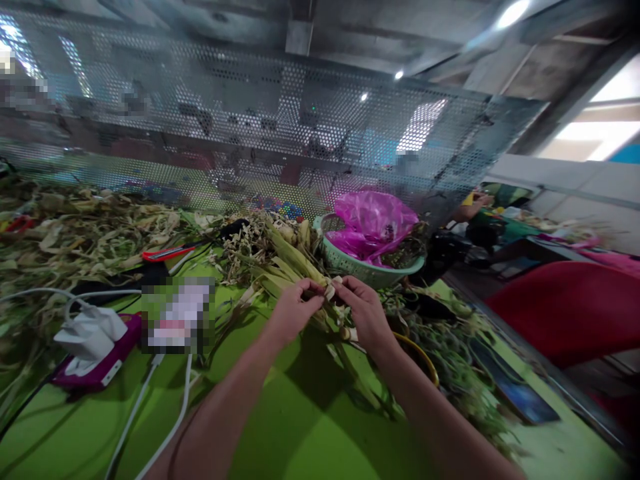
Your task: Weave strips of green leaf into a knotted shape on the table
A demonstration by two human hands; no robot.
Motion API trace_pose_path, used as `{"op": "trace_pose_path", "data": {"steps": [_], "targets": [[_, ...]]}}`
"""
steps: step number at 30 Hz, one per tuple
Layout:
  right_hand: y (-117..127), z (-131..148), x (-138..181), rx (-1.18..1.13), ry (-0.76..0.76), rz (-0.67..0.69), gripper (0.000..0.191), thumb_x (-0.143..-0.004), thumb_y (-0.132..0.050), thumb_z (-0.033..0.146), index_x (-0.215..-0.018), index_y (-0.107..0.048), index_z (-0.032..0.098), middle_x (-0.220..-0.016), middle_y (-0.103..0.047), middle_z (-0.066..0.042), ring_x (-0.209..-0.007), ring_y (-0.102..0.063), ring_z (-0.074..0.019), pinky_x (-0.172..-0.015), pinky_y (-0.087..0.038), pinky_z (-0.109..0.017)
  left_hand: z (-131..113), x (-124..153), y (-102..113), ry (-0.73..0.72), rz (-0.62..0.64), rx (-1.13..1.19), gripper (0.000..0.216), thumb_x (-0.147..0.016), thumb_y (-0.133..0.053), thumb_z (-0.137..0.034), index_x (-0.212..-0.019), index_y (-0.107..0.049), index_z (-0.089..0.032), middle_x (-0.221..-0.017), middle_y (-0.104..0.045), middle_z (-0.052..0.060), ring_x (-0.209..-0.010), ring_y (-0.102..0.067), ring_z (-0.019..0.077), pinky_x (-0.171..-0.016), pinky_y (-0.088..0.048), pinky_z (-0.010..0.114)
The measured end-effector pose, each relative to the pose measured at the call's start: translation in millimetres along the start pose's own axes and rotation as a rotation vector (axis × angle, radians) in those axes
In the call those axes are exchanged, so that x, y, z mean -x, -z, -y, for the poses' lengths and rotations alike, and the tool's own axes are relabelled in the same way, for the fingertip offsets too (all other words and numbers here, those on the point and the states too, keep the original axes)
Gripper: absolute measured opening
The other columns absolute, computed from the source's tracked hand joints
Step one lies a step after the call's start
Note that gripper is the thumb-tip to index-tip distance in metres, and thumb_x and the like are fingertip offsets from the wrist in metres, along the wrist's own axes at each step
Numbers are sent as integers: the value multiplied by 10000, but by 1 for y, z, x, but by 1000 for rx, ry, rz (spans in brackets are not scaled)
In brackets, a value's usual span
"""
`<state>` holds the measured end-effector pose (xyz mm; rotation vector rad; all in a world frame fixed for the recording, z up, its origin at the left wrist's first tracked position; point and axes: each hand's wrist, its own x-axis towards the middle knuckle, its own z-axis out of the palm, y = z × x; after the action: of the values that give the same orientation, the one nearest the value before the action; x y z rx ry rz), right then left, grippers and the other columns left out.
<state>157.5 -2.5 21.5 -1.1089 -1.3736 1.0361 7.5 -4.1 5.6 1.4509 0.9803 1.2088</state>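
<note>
I see the pale green basket (395, 275) with its pink bag (375, 223) blocking the space just beyond the hands; dried husks (120, 230) heap to the left, behind a purple power strip (113, 377). A small pale piece (331, 289) sits between my left hand (296, 310) and right hand (369, 313), pinched in both sets of fingertips.
</note>
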Motion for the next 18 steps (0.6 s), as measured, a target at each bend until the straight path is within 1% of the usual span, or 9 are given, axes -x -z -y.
{"op": "trace_pose_path", "data": {"steps": [3, 7, 9, 11, 14, 16, 18], "targets": [[1, 1, 1, 14, 14, 35, 271, -767, -647, 453, -717, -592, 192, -654, -533, 10, -606, -436, -130, -569, -361, -246, 0, -1, 0, -23, -29, -34, 111, -780, -569, -258, -803, -616, -160, -746, -624, 12, -688, -534, 132, -663, -420, 251], [1, 2, 3, 54, 71, 60, 306, -841, -562, 466, -696, -573, 196, -653, -508, 6, -635, -440, -143, -603, -367, -263, 0, -2, 1, -29, -42, -76, 123, -789, -553, -260, -794, -621, -158, -718, -616, 7, -668, -531, 134, -636, -413, 251], [1, 2, 3, 90, 90, 68, 285, -819, -592, 470, -727, -583, 200, -671, -525, 4, -645, -453, -149, -604, -370, -265, 0, -1, 1, -42, -50, -92, 113, -786, -553, -247, -796, -622, -159, -737, -625, 13, -686, -543, 138, -635, -414, 250], [1, 1, 2, 148, 105, 47, 256, -760, -668, 450, -762, -593, 205, -681, -542, 10, -643, -458, -151, -597, -366, -262, -1, -1, 0, -73, -58, -101, 93, -775, -550, -219, -795, -620, -161, -752, -635, 16, -696, -553, 140, -641, -419, 249], [0, -1, 2, 216, 144, 0, 226, -738, -698, 411, -742, -600, 207, -674, -542, 17, -646, -459, -151, -611, -366, -259, 0, 0, -1, -103, -65, -97, 67, -736, -547, -154, -765, -607, -162, -729, -628, 9, -681, -551, 133, -652, -425, 248], [-1, -1, 2, 184, 135, -7, 208, -743, -694, 395, -726, -606, 207, -667, -537, 21, -644, -460, -147, -614, -366, -257, 2, -1, -1, -87, -70, -55, 89, -706, -551, -119, -770, -595, -163, -734, -624, 6, -684, -554, 128, -660, -430, 244], [-2, 0, 3, 89, 90, -2, 200, -727, -708, 384, -726, -611, 209, -662, -539, 27, -626, -457, -139, -595, -363, -252, 5, -4, 0, -64, -83, 21, 143, -684, -566, -104, -813, -583, -162, -777, -624, 10, -711, -566, 125, -681, -442, 242]]}}
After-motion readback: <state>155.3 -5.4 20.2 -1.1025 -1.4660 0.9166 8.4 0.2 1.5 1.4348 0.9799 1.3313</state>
